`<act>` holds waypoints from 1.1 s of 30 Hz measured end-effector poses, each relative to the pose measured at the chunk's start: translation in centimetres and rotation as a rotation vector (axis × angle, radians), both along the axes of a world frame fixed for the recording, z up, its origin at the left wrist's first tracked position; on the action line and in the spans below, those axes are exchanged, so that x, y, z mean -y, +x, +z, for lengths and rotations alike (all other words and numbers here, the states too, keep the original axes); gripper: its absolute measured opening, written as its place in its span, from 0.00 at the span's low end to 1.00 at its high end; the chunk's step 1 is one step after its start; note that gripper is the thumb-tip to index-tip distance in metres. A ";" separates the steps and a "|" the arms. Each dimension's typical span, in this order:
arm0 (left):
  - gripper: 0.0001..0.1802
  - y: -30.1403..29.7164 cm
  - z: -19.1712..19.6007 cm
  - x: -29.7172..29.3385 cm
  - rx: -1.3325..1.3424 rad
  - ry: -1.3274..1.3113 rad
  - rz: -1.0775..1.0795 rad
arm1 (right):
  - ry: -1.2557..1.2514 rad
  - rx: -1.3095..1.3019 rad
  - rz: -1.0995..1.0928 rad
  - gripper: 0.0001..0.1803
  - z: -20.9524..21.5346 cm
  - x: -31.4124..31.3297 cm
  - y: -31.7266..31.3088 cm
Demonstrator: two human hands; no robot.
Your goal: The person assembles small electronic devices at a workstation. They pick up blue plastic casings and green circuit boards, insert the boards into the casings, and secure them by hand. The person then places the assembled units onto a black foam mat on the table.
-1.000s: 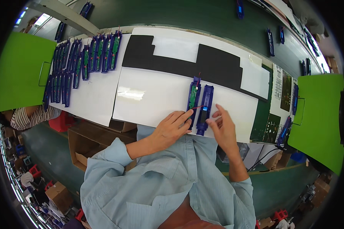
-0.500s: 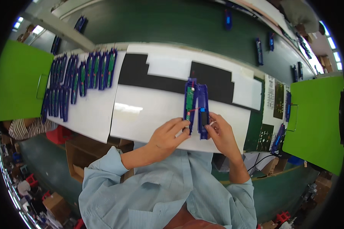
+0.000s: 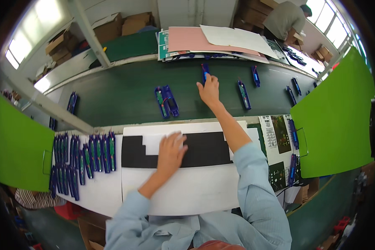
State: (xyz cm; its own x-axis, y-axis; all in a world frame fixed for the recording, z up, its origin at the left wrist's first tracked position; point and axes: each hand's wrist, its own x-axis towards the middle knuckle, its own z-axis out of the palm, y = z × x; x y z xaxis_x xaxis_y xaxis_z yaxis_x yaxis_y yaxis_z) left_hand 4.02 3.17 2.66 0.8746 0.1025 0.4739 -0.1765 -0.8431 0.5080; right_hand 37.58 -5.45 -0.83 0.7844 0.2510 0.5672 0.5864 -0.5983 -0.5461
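My right hand [image 3: 210, 91] reaches far out over the green belt, its thumb and fingers around the near end of a blue plastic casing [image 3: 205, 70]. My left hand [image 3: 171, 151] is over the black mat [image 3: 204, 146], fingers spread and slightly blurred, holding nothing. To the left of my right hand, an opened pair of blue casing halves [image 3: 172, 104] rests on the belt. A green circuit board [image 3: 161, 100] sits in its left half, and a red wire shows between the halves.
Several blue casings with green boards [image 3: 98, 154] stand in rows on the white table at left. More casings [image 3: 244, 96] lie along the green belt [image 3: 125, 91]. Green panels [image 3: 333, 121] flank both sides. Stacked sheets [image 3: 187, 39] and a person [image 3: 285, 21] are beyond the belt.
The opened casing pair has left my hands and now lies on the belt. My right hand has stretched forward to another casing; my left hand has opened. The view has tilted up.
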 end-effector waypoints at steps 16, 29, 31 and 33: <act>0.18 -2.7 -1.8 3.8 -0.094 0.088 0.135 | -0.363 -0.113 -0.425 0.33 2.5 6.5 4.1; 0.34 -3.9 -0.9 4.0 -0.011 -0.953 -0.012 | -0.070 -0.767 0.365 0.28 7.9 10.0 -20.1; 0.35 -5.8 -1.2 4.6 -0.137 -1.252 -0.031 | -0.013 -1.002 0.542 0.29 8.4 11.3 -26.7; 0.35 -8.5 -2.0 6.0 -0.151 -1.291 -0.018 | 0.075 -1.102 0.594 0.31 8.4 12.7 -32.7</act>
